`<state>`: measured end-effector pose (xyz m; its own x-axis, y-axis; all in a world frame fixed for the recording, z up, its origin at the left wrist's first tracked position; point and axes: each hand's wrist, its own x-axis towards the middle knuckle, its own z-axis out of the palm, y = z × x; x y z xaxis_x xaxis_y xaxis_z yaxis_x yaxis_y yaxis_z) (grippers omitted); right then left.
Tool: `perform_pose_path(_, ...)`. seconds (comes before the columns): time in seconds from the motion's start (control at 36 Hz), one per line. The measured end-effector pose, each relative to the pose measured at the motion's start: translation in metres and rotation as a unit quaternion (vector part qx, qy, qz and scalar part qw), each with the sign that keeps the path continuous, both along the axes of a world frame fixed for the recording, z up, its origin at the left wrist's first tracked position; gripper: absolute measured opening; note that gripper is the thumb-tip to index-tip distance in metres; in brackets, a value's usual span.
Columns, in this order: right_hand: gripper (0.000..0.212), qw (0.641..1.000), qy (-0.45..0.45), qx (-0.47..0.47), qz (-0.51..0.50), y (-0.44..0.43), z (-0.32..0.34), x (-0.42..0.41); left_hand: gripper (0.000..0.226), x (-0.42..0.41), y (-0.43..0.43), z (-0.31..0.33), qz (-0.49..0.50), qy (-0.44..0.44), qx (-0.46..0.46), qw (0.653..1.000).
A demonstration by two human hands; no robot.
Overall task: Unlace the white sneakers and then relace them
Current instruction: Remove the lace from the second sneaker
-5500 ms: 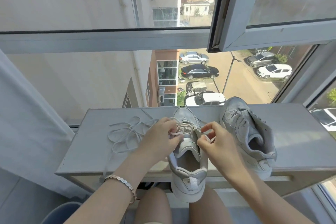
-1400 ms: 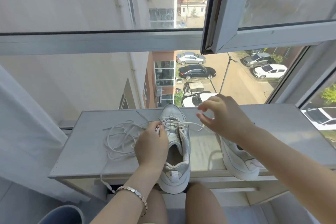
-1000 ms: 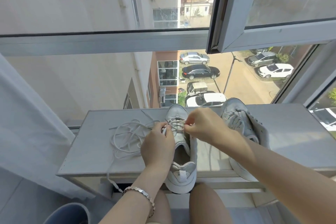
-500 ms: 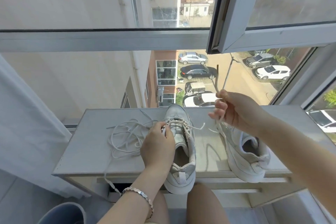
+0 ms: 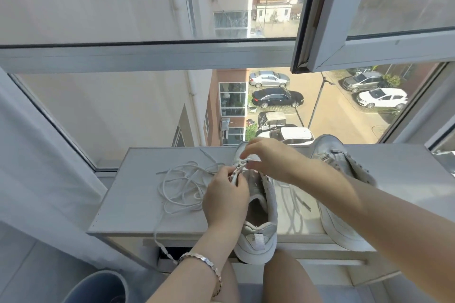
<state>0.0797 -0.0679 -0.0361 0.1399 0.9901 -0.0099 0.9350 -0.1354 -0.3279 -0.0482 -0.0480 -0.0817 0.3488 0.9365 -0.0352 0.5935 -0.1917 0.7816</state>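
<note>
Two white sneakers stand on a grey sill table (image 5: 133,194). The nearer sneaker (image 5: 261,233) points away from me, its heel over the front edge. My left hand (image 5: 225,200) grips its left eyelet flap and the lace there. My right hand (image 5: 268,157) reaches over the toe end and pinches the lace at the front eyelets. A loose white lace (image 5: 182,187) lies tangled left of this shoe, one end hanging over the edge. The second sneaker (image 5: 342,172) stands to the right, partly hidden behind my right forearm.
A large window rises right behind the table, with an opened sash (image 5: 344,19) overhead at the right. A white curtain (image 5: 37,155) hangs at the left. A blue bucket (image 5: 98,288) stands on the floor at lower left. My knees sit under the table's front edge.
My right hand, which was raised to the right pulling a lace end half a second ago, has come back down to the toe end of the nearer sneaker. My left hand has kept its grip.
</note>
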Motion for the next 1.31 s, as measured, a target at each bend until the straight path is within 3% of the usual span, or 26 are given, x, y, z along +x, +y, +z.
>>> perform_pose_path(0.11,0.020,0.998,-0.046,-0.033,-0.006,0.014,-0.010,-0.004,0.008,-0.001,-0.001,0.003,0.008,-0.014,-0.005,1.000)
perform_pose_path(0.22,0.020,0.999,-0.035,-0.010,-0.019,0.015,-0.017,0.000,0.015,0.000,-0.002,0.002,0.011,-0.022,-0.001,1.000)
perform_pose_path(0.31,0.019,0.998,0.015,0.029,-0.059,0.010,-0.027,0.005,0.017,0.000,-0.003,0.000,0.006,-0.017,0.009,1.000)
perform_pose_path(0.36,0.017,0.978,0.130,0.063,-0.151,0.009,-0.034,0.008,0.017,0.000,-0.002,-0.001,0.001,-0.007,0.020,1.000)
perform_pose_path(0.39,0.017,0.943,0.238,0.080,-0.220,0.008,-0.035,0.009,0.017,0.000,-0.002,-0.001,-0.003,-0.003,0.026,1.000)
perform_pose_path(0.42,0.018,0.873,0.377,0.094,-0.295,0.009,-0.035,0.011,0.017,0.000,-0.002,-0.001,-0.006,0.001,0.030,1.000)
perform_pose_path(0.47,0.020,0.679,0.601,0.102,-0.409,0.009,-0.031,0.015,0.016,0.000,-0.001,-0.001,-0.009,0.007,0.035,0.999)
perform_pose_path(0.5,0.017,0.638,0.634,0.088,-0.428,0.008,-0.029,0.018,0.015,0.000,-0.001,-0.002,-0.010,0.008,0.036,0.999)
perform_pose_path(0.53,0.012,0.646,0.629,0.066,-0.427,0.009,-0.027,0.020,0.015,0.000,-0.001,-0.002,-0.010,0.009,0.036,0.999)
perform_pose_path(0.56,0.013,0.698,0.585,0.046,-0.411,0.009,-0.025,0.022,0.014,0.000,-0.001,-0.002,-0.011,0.010,0.037,0.999)
perform_pose_path(0.61,0.034,0.862,0.389,0.021,-0.324,0.010,-0.023,0.023,0.012,0.000,-0.002,-0.002,-0.013,0.010,0.040,0.999)
perform_pose_path(0.64,0.042,0.920,0.287,0.026,-0.265,0.010,-0.019,0.022,0.012,0.001,-0.002,-0.002,-0.014,0.009,0.040,0.999)
perform_pose_path(0.67,0.047,0.956,0.207,0.042,-0.204,0.009,-0.014,0.020,0.011,0.001,-0.002,-0.002,-0.013,0.007,0.041,0.999)
perform_pose_path(0.72,0.050,0.989,0.107,0.070,-0.077,0.008,-0.007,0.015,0.009,0.002,-0.001,-0.003,-0.010,0.004,0.038,0.999)
perform_pose_path(0.83,0.034,0.996,-0.032,0.006,0.087,0.013,-0.012,0.008,0.010,0.002,0.001,-0.002,-0.007,0.006,0.023,1.000)
perform_pose_path(1.06,0.020,0.993,-0.103,0.005,0.055,0.011,-0.022,0.011,0.014,0.002,0.000,-0.002,-0.014,0.012,0.036,0.999)
perform_pose_path(1.17,0.020,0.993,-0.089,0.073,-0.021,0.006,-0.031,0.015,0.012,0.002,0.001,-0.003,-0.018,0.010,0.038,0.999)
perform_pose_path(1.22,0.024,0.987,-0.033,0.112,-0.112,0.005,-0.027,0.022,0.011,0.002,0.002,-0.003,-0.027,0.008,0.042,0.999)
perform_pose_path(1.31,0.021,0.943,0.067,0.153,-0.286,0.000,-0.015,0.049,0.010,0.003,0.002,-0.003,-0.036,0.005,0.046,0.998)
